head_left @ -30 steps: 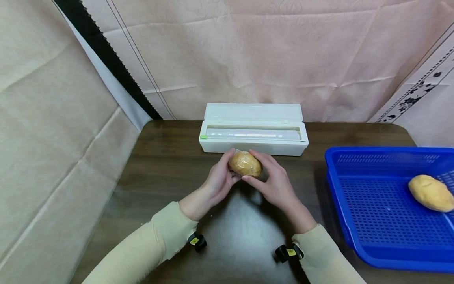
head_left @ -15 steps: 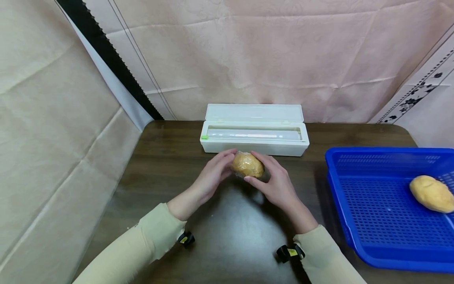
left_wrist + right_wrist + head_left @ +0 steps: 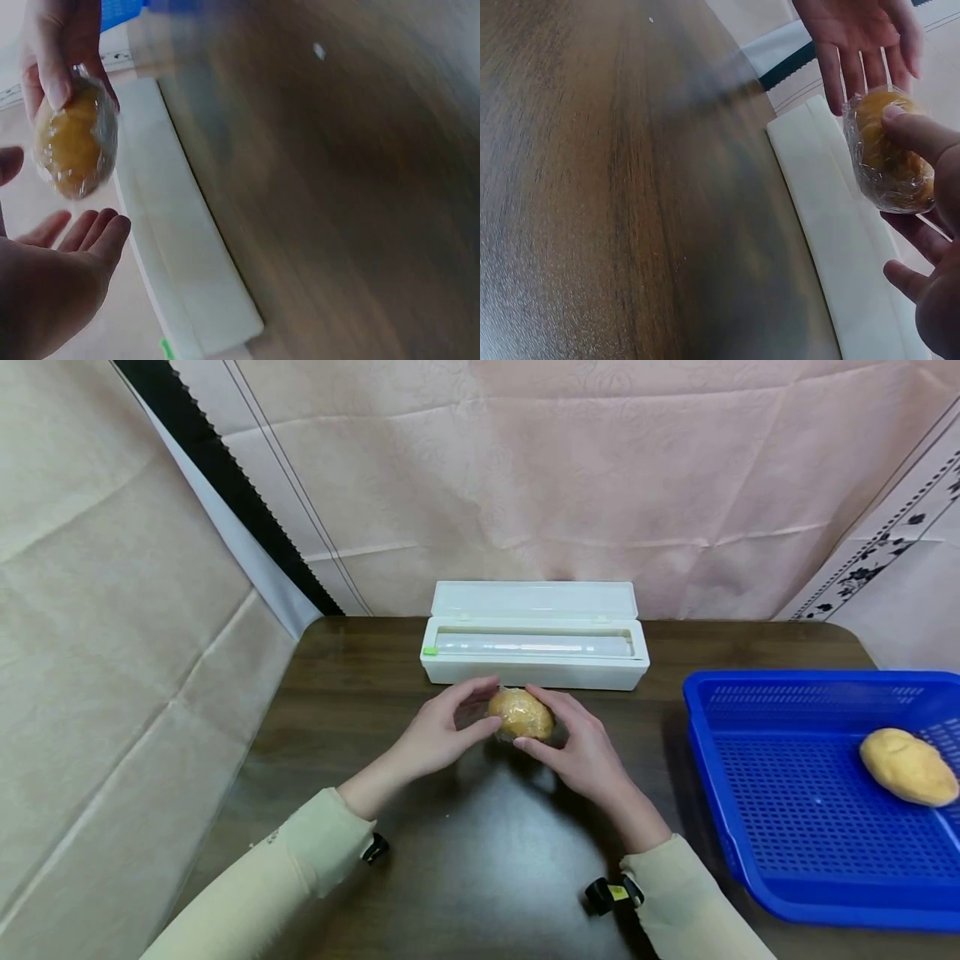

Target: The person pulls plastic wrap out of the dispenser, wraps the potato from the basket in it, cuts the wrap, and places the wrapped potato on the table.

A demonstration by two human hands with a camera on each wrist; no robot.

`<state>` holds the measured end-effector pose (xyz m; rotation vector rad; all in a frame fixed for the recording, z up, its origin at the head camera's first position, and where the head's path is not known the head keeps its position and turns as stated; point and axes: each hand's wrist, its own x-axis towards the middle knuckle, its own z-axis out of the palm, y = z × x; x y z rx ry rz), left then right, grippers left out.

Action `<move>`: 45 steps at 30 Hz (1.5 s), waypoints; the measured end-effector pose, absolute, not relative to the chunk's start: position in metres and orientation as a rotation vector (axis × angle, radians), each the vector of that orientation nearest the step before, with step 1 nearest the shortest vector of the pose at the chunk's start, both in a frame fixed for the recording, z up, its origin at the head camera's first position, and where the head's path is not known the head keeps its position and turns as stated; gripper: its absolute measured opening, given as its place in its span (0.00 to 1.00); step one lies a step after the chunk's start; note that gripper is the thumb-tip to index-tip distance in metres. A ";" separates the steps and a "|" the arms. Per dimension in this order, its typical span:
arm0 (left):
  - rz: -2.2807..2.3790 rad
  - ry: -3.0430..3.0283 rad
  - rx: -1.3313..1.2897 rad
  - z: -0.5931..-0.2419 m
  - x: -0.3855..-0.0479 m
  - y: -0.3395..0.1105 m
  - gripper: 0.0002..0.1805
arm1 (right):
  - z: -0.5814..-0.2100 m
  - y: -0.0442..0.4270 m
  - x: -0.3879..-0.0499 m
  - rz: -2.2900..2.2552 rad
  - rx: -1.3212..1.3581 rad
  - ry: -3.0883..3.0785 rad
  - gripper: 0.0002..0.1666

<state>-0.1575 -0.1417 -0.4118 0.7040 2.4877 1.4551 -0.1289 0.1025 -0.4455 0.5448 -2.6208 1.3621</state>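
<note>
A yellow potato (image 3: 520,713) wrapped in clear plastic film is held up above the table, in front of the white box. My right hand (image 3: 583,747) grips it from the right, with the thumb pressed on the near side in the right wrist view. My left hand (image 3: 437,735) is at the potato's left with fingers straight and spread. A gap shows between the left fingers (image 3: 94,232) and the wrapped potato (image 3: 78,142) in the left wrist view. Loose film crinkles around the potato's edges.
A white cling film dispenser (image 3: 536,672) with its lid raised and a film roll inside stands at the table's back. On the right, a blue plastic basket (image 3: 708,793) holds an unwrapped potato (image 3: 909,767). Cloth curtains (image 3: 480,485) hang behind the dark wooden table (image 3: 480,877).
My left hand has let go of the wrapped potato, drawn back to the left and spread its thumb and fingers. The right hand keeps its grip almost in place.
</note>
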 end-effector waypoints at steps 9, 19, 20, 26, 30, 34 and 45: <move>0.973 2.801 0.851 -0.403 -0.148 -0.176 0.34 | -0.443 0.090 -0.137 1.332 0.620 -2.706 0.43; 0.588 3.006 0.594 -0.397 -0.141 -0.232 0.37 | -0.442 0.040 -0.163 1.251 0.802 -2.774 0.44; 0.574 3.018 0.579 -0.395 -0.140 -0.237 0.37 | -0.443 0.033 -0.166 1.242 0.835 -2.779 0.44; 0.544 3.063 0.484 -0.388 -0.125 -0.257 0.37 | -0.445 -0.007 -0.187 1.202 0.933 -2.834 0.44; 0.570 3.083 0.400 -0.389 -0.115 -0.264 0.38 | -0.447 -0.028 -0.197 1.169 0.948 -2.889 0.44; 0.594 3.104 0.336 -0.392 -0.104 -0.271 0.38 | -0.448 -0.047 -0.203 1.147 0.986 -2.917 0.44; 0.589 3.189 0.293 -0.420 -0.076 -0.289 0.38 | -0.456 -0.081 -0.210 1.068 1.038 -2.929 0.44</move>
